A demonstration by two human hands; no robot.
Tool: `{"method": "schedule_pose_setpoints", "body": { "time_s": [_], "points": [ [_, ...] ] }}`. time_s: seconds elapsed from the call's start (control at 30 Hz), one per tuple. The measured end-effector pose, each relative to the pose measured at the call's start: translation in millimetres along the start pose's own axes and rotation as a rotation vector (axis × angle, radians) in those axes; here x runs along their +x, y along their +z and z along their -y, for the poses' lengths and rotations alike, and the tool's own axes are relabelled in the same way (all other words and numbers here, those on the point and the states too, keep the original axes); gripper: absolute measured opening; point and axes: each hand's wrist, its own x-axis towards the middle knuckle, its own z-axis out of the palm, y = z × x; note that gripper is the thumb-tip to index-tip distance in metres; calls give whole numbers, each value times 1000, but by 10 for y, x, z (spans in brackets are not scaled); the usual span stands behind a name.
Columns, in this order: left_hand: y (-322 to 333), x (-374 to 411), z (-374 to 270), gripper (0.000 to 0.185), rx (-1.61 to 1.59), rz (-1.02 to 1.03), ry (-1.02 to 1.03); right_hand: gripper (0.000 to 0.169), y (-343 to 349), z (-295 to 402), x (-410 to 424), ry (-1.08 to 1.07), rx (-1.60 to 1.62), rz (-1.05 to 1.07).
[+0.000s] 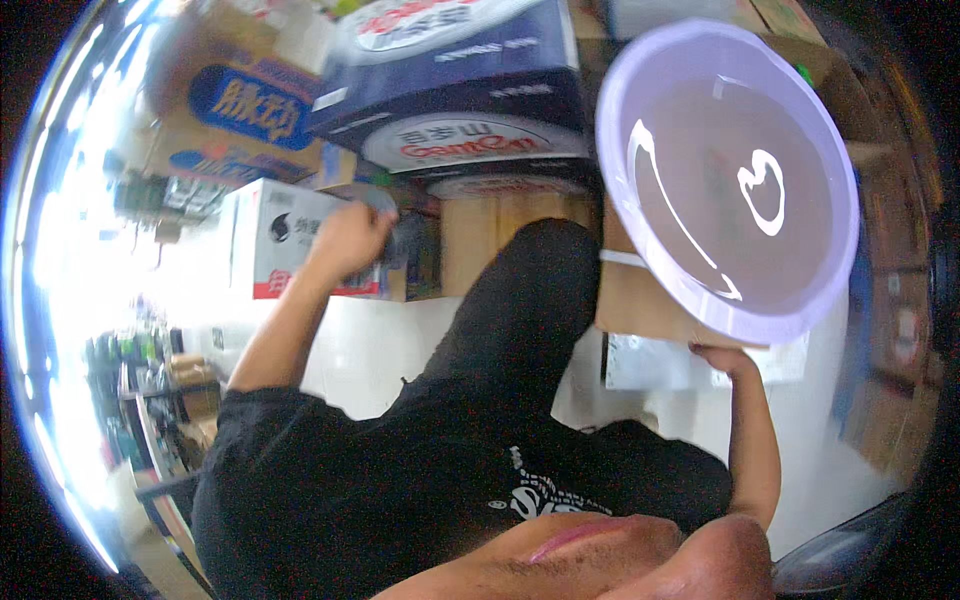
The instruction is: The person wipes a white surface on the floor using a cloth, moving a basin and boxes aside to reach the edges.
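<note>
My left hand (351, 238) is curled around a blurred greyish item (381, 201), perhaps a cloth. It is in front of a white carton with red trim (279, 238). On the right, a lavender plastic basin (724, 319) holds murky greyish water (697, 180) with bright reflections on it. Beneath the basin is a brown cardboard box (637, 300), which seems to bear it. My right hand (729, 360) is at the box's near lower edge, below the basin rim. Its fingers are partly hidden, so I cannot tell whether it grips the box.
Ahead stand dark blue Ganten cartons (465, 94) above a plain brown carton (480, 240). Tan cartons with blue labels (247, 101) are stacked to their left. My bent knee (555, 262) reaches up between the boxes. Shelving (161, 450) is at the far left, over a pale floor (360, 352).
</note>
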Motion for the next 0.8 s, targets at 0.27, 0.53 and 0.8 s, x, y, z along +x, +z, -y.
{"method": "schedule_pose_setpoints", "body": {
  "time_s": [0.27,0.53,0.8],
  "points": [
    [-121,-739,-1605,34,-503,749,1477,65,-173,-498,5,119,-38,185],
    [459,-1410,-3128,50,-535,335,1889,61,-327,674,-930,-142,691,221],
    [963,-1504,-4077,65,-526,92,1859,63,16,305,-1832,-426,1420,-356]
  ]
}}
